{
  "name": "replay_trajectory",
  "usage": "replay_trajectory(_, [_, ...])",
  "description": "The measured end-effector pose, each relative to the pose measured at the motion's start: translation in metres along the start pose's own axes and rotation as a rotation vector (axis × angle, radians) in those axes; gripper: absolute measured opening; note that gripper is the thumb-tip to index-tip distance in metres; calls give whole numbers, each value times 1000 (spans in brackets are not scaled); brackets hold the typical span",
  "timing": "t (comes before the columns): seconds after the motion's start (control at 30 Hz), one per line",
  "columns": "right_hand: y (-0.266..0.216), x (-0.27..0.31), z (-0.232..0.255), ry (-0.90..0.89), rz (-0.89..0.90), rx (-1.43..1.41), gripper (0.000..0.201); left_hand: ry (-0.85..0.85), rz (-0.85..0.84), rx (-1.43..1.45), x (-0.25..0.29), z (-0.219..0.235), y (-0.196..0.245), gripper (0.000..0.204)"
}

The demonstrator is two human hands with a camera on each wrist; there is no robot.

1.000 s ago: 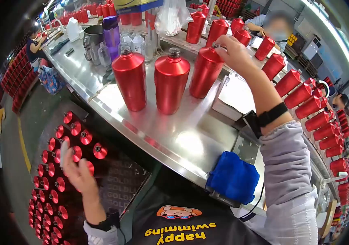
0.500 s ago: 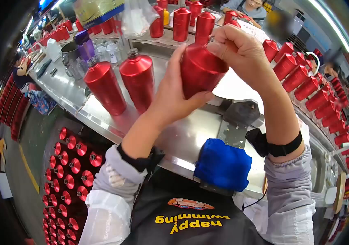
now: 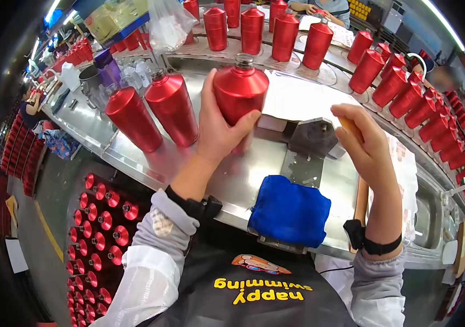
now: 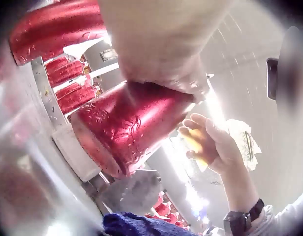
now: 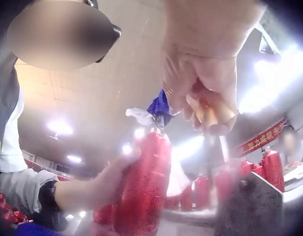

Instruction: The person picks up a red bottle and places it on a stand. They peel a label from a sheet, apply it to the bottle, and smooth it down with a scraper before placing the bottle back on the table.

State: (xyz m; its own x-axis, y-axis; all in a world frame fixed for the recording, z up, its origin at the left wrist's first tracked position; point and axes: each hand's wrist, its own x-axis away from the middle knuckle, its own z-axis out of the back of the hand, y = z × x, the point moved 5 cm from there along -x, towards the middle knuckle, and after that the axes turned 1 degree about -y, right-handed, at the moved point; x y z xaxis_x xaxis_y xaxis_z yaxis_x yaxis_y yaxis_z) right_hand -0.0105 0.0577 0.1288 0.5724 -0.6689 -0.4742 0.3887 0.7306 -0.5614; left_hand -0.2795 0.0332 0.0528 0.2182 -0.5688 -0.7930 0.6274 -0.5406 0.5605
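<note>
While the left hand (image 3: 219, 131) wraps the red bottle (image 3: 240, 90) upright above the steel bench (image 3: 254, 180), the right hand (image 3: 366, 144) curls round a yellowish tool (image 5: 210, 115). Rigid, glossy metal, probably light and slippery; mid-body grip suits best.

Place: factory line | steel workbench (image 3: 254, 185) | rows of red bottles (image 3: 407, 98) | other workers seated alongside

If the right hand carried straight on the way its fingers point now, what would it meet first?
Probably the red bottle held upright in the left hand. The right hand, its grip closed on a small yellowish object, points up and leftward toward it; the grey metal bracket sits lower. Depth is unclear.
</note>
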Motion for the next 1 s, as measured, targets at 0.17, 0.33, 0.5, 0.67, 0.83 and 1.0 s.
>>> replay_trajectory(0.17, [16, 38, 16, 94, -107, -52, 28, 124, 74, -140, -2, -7, -42, 102])
replay_trajectory(0.33, [35, 59, 21, 116, -240, -153, 28, 145, 136, -203, -1, -3, -47, 102])
replay_trajectory(0.5, [26, 76, 24, 125, -163, -61, 29, 150, 214, 20, -2, 2, -42, 85])
replay_trajectory(0.67, [12, 106, 12, 85, -152, -178, 54, -282, 681, 969, 4, -26, 59, 49])
replay_trajectory(0.83, [3, 135, -18, -65, -312, -327, 66, -635, 1117, 1206, 72, -101, 85, 44])
replay_trajectory(1.0, [15, 145, -31, -82, -301, -349, 62, -724, 1141, 1125, 77, -117, 83, 46])
